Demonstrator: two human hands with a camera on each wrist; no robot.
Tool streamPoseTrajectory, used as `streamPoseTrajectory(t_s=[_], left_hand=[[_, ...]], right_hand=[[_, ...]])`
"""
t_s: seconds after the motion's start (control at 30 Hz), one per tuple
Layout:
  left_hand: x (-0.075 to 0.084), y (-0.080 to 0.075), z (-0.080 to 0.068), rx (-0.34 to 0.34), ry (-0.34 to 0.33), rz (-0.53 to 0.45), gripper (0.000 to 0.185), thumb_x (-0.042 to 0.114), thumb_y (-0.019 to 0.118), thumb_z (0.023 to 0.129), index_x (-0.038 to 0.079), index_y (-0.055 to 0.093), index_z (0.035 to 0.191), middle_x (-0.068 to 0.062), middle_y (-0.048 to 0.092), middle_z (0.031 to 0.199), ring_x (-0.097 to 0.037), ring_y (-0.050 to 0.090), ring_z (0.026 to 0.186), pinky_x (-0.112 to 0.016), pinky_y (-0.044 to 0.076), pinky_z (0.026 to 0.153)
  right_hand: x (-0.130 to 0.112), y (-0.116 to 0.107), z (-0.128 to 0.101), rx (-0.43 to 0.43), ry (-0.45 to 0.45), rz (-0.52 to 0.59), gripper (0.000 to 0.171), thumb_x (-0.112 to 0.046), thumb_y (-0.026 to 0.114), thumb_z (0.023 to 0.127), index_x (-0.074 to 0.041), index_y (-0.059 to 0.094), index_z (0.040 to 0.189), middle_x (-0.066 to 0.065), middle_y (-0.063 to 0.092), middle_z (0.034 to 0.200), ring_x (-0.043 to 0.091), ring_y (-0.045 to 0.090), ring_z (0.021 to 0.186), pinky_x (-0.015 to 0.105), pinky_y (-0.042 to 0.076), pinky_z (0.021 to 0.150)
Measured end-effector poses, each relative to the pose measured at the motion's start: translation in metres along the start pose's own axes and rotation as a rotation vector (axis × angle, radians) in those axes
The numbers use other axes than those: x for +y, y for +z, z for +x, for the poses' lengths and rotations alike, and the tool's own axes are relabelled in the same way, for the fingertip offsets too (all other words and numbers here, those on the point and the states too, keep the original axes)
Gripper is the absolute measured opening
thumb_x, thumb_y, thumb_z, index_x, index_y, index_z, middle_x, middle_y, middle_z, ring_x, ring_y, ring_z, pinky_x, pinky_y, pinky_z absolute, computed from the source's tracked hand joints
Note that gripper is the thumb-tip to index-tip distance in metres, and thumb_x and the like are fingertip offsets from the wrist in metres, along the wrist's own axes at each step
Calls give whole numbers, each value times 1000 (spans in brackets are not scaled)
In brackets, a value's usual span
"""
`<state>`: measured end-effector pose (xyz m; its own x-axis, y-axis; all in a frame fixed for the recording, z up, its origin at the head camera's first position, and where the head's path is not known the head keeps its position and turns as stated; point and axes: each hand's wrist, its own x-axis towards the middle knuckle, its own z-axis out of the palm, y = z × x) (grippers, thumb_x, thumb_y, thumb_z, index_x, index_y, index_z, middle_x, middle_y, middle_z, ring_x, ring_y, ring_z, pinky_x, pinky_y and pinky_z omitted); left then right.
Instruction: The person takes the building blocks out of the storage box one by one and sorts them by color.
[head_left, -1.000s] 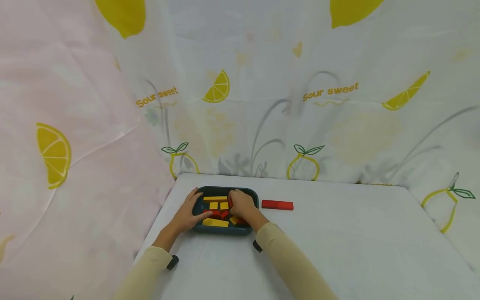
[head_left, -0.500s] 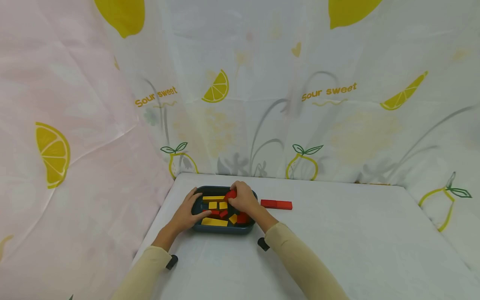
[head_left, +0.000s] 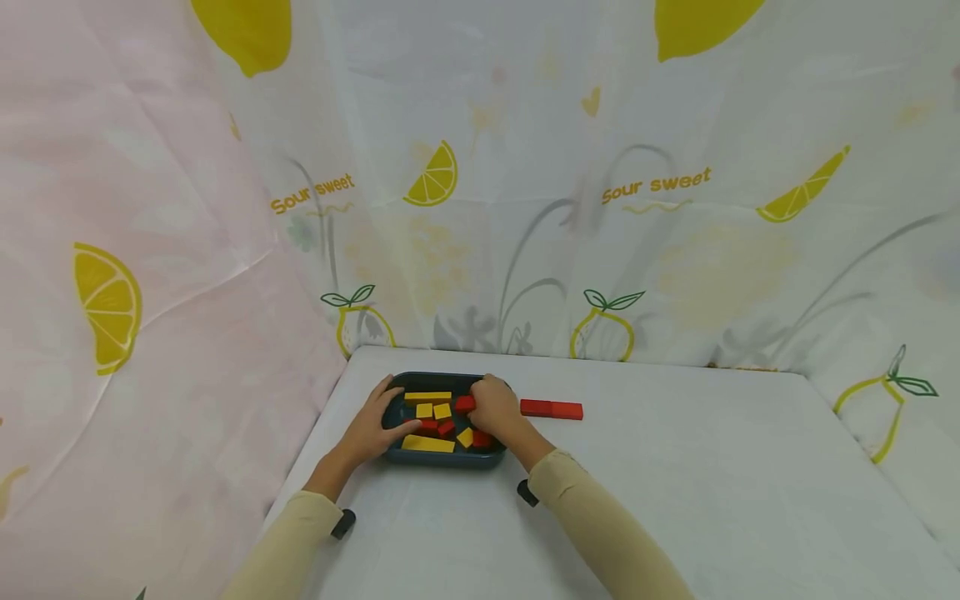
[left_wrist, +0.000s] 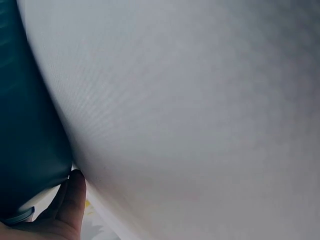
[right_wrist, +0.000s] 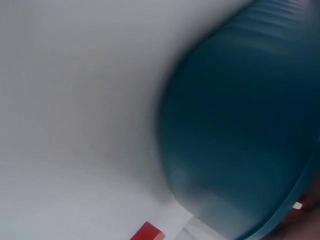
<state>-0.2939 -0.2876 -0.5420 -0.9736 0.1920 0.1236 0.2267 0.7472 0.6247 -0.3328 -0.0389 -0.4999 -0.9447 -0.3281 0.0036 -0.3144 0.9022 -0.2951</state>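
- Head view: we see the left hand [head_left: 372, 427] gripping the left rim of the dark teal tray [head_left: 444, 458], thumb curled inside. The right hand [head_left: 496, 406] is curled round a red block [head_left: 465, 403] over the tray's far right part. Yellow and red blocks lie inside; two red blocks [head_left: 552, 409] lie on the white table [head_left: 675, 500] just right of the tray.
- Left wrist view: we see one fingertip [left_wrist: 75, 192] touching the tray wall [left_wrist: 30, 145].
- Right wrist view: we see the tray's outer wall [right_wrist: 235, 150], blurred; we cannot tell the fingers here. A red block corner [right_wrist: 146, 232] shows near.
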Motion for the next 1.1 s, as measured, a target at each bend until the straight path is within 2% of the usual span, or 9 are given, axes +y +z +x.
streamPoseTrajectory(t_s=[0.13,0.27,0.43,0.63,0.83,1.1], left_hand=[[2,2,-1,-8,-6,-19,85,52,70,87,4,39,149,-16,14,165,-41,23,149,-65,26,115],[3,3,-2,-11,-12,-26,86,53,70,86,4,38,150,-16,14,165,-41,23,149,-65,26,115],[3,0,-2,-14,-17,-13,90,55,70,85,5,35,151,-15,13,166,-41,23,148,-65,26,115],[6,-2,4,-32,-11,-1,92,56,71,85,5,33,152,-14,11,166,-40,22,149,-64,25,116],[5,-3,7,-41,-16,24,92,55,70,86,5,31,153,-15,11,166,-41,20,149,-64,24,116],[1,-6,2,-48,-44,24,97,60,70,84,6,30,154,-16,10,166,-41,20,149,-65,24,116]], right_hand=[[8,-5,-6,-5,-70,152,32,-22,78,86,-5,70,112,7,62,104,18,57,88,33,55,85],[25,-13,-12,-1,-164,262,31,-18,77,87,-4,69,113,9,63,106,20,58,92,37,54,90],[46,-31,-17,49,-246,270,31,-18,78,86,-6,70,113,8,65,106,20,59,92,37,54,87],[76,-55,-21,101,-214,251,31,-15,79,84,-10,70,113,7,66,109,18,57,80,32,52,76],[105,-65,-29,99,-176,248,30,-12,78,83,-11,70,112,7,67,110,19,59,82,34,53,77],[130,-71,-42,73,-111,266,31,-10,77,84,-10,69,114,8,67,112,19,59,82,34,52,77]])
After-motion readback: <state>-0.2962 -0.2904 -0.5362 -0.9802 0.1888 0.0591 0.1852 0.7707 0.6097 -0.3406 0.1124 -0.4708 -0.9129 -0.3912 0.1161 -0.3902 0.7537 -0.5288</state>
